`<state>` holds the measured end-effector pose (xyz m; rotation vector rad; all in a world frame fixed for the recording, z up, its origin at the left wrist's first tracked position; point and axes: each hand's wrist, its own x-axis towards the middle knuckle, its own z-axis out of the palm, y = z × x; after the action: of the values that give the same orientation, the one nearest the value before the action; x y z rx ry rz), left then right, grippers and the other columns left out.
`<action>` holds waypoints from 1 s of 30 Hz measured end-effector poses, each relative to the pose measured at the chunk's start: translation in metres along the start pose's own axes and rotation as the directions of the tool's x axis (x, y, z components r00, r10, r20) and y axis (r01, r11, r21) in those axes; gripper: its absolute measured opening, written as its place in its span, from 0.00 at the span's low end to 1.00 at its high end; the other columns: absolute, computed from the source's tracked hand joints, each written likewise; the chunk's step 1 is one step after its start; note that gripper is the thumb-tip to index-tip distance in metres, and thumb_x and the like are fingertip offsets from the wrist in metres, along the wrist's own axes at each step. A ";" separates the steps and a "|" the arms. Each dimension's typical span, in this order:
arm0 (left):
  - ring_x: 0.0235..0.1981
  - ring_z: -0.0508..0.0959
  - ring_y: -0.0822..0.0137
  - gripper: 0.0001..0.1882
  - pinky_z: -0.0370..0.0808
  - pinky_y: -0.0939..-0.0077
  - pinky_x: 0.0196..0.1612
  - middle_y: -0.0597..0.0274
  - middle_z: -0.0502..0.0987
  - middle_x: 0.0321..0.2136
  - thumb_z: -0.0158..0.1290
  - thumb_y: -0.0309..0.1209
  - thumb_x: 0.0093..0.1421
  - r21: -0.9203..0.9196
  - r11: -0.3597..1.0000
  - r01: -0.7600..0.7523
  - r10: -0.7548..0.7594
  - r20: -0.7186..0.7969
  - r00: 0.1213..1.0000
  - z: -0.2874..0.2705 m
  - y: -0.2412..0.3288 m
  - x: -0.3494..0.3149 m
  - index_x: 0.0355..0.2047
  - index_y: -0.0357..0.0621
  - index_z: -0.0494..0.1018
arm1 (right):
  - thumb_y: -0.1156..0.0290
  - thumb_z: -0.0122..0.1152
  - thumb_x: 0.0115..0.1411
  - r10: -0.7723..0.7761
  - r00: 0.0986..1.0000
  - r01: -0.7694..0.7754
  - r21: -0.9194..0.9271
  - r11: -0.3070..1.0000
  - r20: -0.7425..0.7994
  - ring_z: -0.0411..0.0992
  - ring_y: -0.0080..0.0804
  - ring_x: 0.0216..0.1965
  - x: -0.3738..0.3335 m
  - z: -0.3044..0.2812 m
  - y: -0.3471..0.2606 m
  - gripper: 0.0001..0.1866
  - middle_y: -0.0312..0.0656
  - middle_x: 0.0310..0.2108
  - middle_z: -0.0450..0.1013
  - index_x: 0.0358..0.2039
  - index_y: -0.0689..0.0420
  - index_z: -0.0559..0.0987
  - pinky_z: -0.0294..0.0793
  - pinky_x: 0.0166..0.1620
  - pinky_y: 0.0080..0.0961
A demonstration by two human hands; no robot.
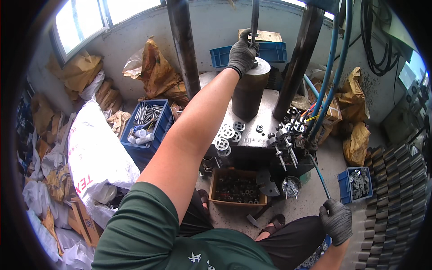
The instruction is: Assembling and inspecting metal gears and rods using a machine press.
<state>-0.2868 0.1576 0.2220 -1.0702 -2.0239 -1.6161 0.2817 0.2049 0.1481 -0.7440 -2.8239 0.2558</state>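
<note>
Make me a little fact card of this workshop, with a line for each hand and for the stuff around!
Left hand: gloved, by the upright rod above a thick cylinder
Right hand: gloved, gripping a long lever
Metal table: round discs with holes
Floor: cardboard box of dark parts
Left side: blue crate, big white sack

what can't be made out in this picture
All in the head view:
Palm of the left hand: hidden by its back.
End of the lever: hidden inside the right hand.
Top of the rod: cut off by the upper edge.
Dark parts in the cardboard box: too small to identify.
</note>
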 end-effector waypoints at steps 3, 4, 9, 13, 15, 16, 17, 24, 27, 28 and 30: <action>0.29 0.83 0.70 0.28 0.82 0.73 0.34 0.61 0.80 0.31 0.54 0.31 0.69 0.013 1.000 -0.014 0.014 -0.004 1.000 0.000 -0.002 0.001 0.67 0.55 0.59 | 0.68 0.66 0.53 0.000 1.000 0.000 -0.011 1.000 -0.017 0.76 0.54 0.30 0.000 0.001 -0.001 0.07 0.52 0.27 0.75 0.27 0.57 0.79 0.76 0.35 0.44; 0.29 0.83 0.70 0.28 0.82 0.73 0.34 0.60 0.80 0.31 0.54 0.31 0.69 0.019 0.999 -0.025 0.025 -0.009 1.000 0.000 -0.003 0.001 0.67 0.55 0.59 | 0.68 0.66 0.53 0.000 1.000 0.000 -0.012 1.000 -0.015 0.76 0.54 0.30 0.000 0.001 -0.001 0.07 0.52 0.27 0.75 0.27 0.57 0.79 0.76 0.35 0.44; 0.30 0.84 0.69 0.29 0.82 0.72 0.34 0.59 0.81 0.31 0.54 0.31 0.69 0.039 0.999 -0.037 0.038 -0.014 0.999 0.000 -0.002 0.002 0.67 0.56 0.59 | 0.69 0.66 0.53 0.024 0.999 -0.025 -0.003 1.000 -0.035 0.76 0.54 0.29 0.000 0.000 -0.004 0.06 0.51 0.27 0.75 0.27 0.57 0.79 0.75 0.35 0.44; 0.31 0.85 0.69 0.28 0.83 0.72 0.34 0.59 0.82 0.32 0.55 0.32 0.68 0.008 1.000 0.009 -0.009 0.002 1.000 -0.002 0.004 -0.001 0.66 0.57 0.61 | 0.70 0.66 0.53 0.046 0.998 -0.047 -0.004 0.999 -0.041 0.76 0.54 0.30 0.001 -0.002 -0.006 0.06 0.51 0.27 0.75 0.27 0.57 0.79 0.75 0.35 0.44; 0.30 0.84 0.69 0.26 0.83 0.72 0.33 0.59 0.81 0.31 0.55 0.31 0.68 -0.019 1.000 0.012 -0.012 -0.001 1.000 -0.001 0.002 -0.001 0.65 0.56 0.63 | 0.70 0.66 0.53 0.038 0.997 -0.037 0.015 0.999 -0.068 0.76 0.54 0.30 0.002 -0.002 -0.007 0.06 0.51 0.27 0.75 0.27 0.58 0.79 0.76 0.35 0.44; 0.30 0.84 0.69 0.25 0.83 0.72 0.34 0.60 0.81 0.31 0.55 0.30 0.69 -0.034 0.999 0.005 -0.005 -0.003 1.000 -0.001 0.001 -0.001 0.65 0.55 0.63 | 0.70 0.66 0.53 0.039 0.997 -0.038 0.016 0.999 -0.066 0.76 0.54 0.30 0.002 -0.002 -0.007 0.06 0.51 0.27 0.75 0.27 0.58 0.79 0.76 0.35 0.44; 0.30 0.84 0.69 0.25 0.83 0.72 0.34 0.60 0.81 0.31 0.55 0.30 0.69 -0.051 0.999 -0.001 0.001 -0.005 1.000 0.000 0.000 -0.001 0.64 0.55 0.64 | 0.70 0.66 0.54 0.026 0.997 -0.026 0.005 1.000 -0.076 0.76 0.54 0.30 0.002 -0.002 -0.006 0.06 0.52 0.27 0.75 0.28 0.58 0.79 0.76 0.35 0.44; 0.28 0.83 0.60 0.20 0.80 0.64 0.34 0.57 0.82 0.30 0.57 0.31 0.65 -0.094 0.996 -0.003 -0.001 -0.041 0.999 0.003 -0.003 -0.002 0.57 0.56 0.70 | 0.71 0.64 0.54 0.056 0.997 -0.054 0.038 0.998 -0.060 0.77 0.53 0.31 0.003 -0.004 -0.005 0.07 0.52 0.29 0.77 0.32 0.59 0.80 0.76 0.36 0.42; 0.28 0.83 0.60 0.18 0.80 0.65 0.33 0.56 0.81 0.30 0.57 0.32 0.65 -0.121 0.993 0.010 -0.013 -0.021 1.000 0.003 -0.004 -0.002 0.55 0.54 0.70 | 0.75 0.63 0.55 0.047 0.991 -0.030 0.132 0.991 -0.125 0.78 0.52 0.32 0.010 -0.008 -0.005 0.09 0.53 0.31 0.77 0.37 0.60 0.81 0.77 0.37 0.40; 0.27 0.82 0.62 0.17 0.80 0.66 0.32 0.56 0.80 0.30 0.57 0.34 0.66 0.011 0.997 -0.079 0.079 -0.076 0.994 0.001 -0.006 0.000 0.54 0.52 0.70 | 0.75 0.63 0.55 0.045 0.992 -0.029 0.133 0.991 -0.122 0.78 0.52 0.32 0.019 -0.013 -0.005 0.09 0.53 0.31 0.77 0.37 0.60 0.81 0.77 0.37 0.40; 0.32 0.83 0.66 0.18 0.80 0.69 0.35 0.58 0.81 0.32 0.56 0.35 0.67 -0.035 0.999 -0.012 0.011 -0.032 0.999 -0.002 -0.005 0.000 0.56 0.51 0.69 | 0.77 0.63 0.56 -0.178 0.904 0.183 -0.024 0.983 -0.388 0.78 0.50 0.33 0.044 -0.030 -0.004 0.10 0.54 0.31 0.77 0.39 0.61 0.81 0.77 0.39 0.38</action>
<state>-0.2906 0.1558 0.2189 -1.0602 -1.9722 -1.6585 0.2495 0.2275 0.1847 -0.4623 -2.4839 0.0824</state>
